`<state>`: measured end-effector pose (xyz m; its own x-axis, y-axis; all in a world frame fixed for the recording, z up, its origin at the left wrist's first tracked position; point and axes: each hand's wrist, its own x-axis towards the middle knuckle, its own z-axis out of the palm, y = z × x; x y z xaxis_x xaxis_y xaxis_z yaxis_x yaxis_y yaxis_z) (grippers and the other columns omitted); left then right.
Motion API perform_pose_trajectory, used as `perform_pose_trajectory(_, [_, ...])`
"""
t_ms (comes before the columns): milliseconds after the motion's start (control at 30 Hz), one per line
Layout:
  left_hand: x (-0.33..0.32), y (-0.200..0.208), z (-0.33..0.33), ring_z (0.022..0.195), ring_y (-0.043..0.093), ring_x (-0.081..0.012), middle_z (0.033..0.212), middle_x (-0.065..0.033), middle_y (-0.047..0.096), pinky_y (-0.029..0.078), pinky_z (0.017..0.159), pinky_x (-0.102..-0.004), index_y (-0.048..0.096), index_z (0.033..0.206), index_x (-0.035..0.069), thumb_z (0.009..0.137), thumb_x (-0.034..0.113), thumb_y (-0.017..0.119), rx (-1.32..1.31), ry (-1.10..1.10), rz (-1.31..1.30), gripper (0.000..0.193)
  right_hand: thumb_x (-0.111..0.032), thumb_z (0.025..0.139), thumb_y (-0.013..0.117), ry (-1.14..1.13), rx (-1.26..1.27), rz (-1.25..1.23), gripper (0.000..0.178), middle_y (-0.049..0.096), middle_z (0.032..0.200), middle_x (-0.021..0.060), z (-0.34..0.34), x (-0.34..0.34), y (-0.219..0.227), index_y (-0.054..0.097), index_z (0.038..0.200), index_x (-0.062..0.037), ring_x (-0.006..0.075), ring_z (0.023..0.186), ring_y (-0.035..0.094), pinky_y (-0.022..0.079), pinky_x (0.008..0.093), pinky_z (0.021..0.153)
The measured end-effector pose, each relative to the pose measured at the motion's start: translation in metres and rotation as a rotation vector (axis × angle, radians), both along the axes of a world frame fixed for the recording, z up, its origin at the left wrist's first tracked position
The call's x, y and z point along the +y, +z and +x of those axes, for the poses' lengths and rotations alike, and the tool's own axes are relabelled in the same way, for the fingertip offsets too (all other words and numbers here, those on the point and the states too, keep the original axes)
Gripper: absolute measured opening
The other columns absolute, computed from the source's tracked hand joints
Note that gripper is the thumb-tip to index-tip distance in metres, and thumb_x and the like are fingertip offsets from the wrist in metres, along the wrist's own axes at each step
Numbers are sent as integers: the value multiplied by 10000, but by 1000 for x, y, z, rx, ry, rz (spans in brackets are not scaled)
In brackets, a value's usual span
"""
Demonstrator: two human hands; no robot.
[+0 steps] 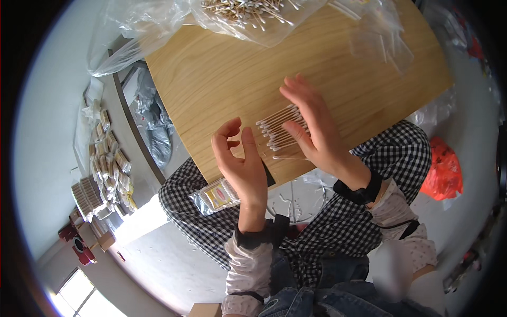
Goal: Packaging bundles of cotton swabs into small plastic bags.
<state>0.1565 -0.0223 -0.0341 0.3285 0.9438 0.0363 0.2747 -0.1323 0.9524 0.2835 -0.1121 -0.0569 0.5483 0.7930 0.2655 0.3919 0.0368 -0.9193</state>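
Cotton swabs (278, 128) lie side by side in a slanted row on the wooden table (232, 79), white tips toward the left. My right hand (316, 124) rests over the row's right end, fingers stretched out and thumb apart, covering part of the sticks. One loose swab (289, 158) lies just below the row. To the left of the row my left hand (240, 158) is raised with its fingers bent and thumb apart, nothing visible in it. A clear packet of swabs (218, 196) with a yellow and white label lies on my lap beside my left wrist.
A clear plastic bag (259, 34) with a heap of swabs (245, 10) lies at the table's far edge. More clear bags (383, 39) lie at the far right. Many filled packets (108, 158) are piled at the left. A red plastic bag (442, 169) sits on the floor at right.
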Motion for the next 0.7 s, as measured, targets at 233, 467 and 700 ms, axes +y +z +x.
perform_pose_trajectory(233, [28,-1,-20,888,605,-227,872,-100,617,484,785,-343,677,900,3,855,91,740,356,-221,40,117,-181,692,869,310,-463,-338,958,346,1571,163,6,-17,17,369,1499,-60,387,1490,278,289,530,1203])
perform_pose_trajectory(467, [27,-1,-10,869,583,-271,872,-110,620,474,796,-391,686,887,9,854,113,739,428,-273,105,121,-165,690,867,185,-504,-273,860,399,1524,154,21,-8,14,441,1431,-74,378,1473,314,292,526,1203])
perform_pose_trajectory(700, [30,-5,-13,896,566,-300,895,-131,603,460,799,-408,643,912,5,897,91,683,457,-346,199,96,-68,783,778,108,-426,-137,566,523,1400,135,19,-4,9,555,1303,-61,360,1379,440,372,492,1145])
